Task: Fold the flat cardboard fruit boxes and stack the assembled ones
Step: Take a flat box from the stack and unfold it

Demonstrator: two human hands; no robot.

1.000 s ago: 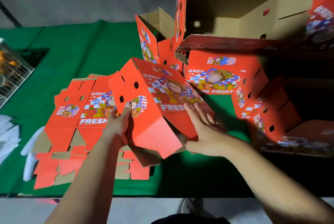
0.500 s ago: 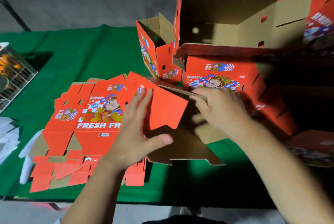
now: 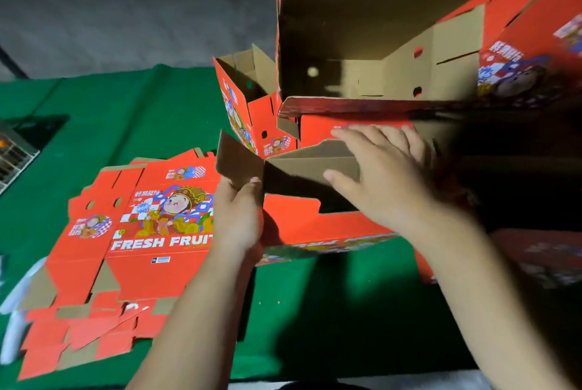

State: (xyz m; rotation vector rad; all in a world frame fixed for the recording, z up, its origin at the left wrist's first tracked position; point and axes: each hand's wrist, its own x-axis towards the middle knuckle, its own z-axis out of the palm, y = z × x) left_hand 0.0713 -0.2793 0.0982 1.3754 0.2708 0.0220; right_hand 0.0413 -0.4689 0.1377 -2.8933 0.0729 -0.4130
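Observation:
A half-folded red fruit box (image 3: pixel 315 225) stands on the green table in front of me, its brown inner flaps turned up. My left hand (image 3: pixel 239 216) grips the box's left corner, fingertips on a raised brown flap (image 3: pixel 236 162). My right hand (image 3: pixel 384 175) lies over a second brown flap (image 3: pixel 311 166), thumb beneath and fingers spread on top. A pile of flat red "FRESH FRUIT" boxes (image 3: pixel 148 225) lies to the left. Assembled boxes are stacked behind; the top one (image 3: pixel 378 52) lies on its side, its open brown inside facing me.
A smaller open red box (image 3: pixel 245 106) stands behind the folding spot. More red boxes (image 3: pixel 535 27) fill the dark right side. A wire rack (image 3: pixel 15 153) sits at the far left edge, white material (image 3: pixel 12 326) at the lower left. The green table (image 3: pixel 110 112) has a near edge by my body.
The box was turned from its printed red face up to its open brown flaps up and set lower. My left hand moved to its corner, my right onto a flap.

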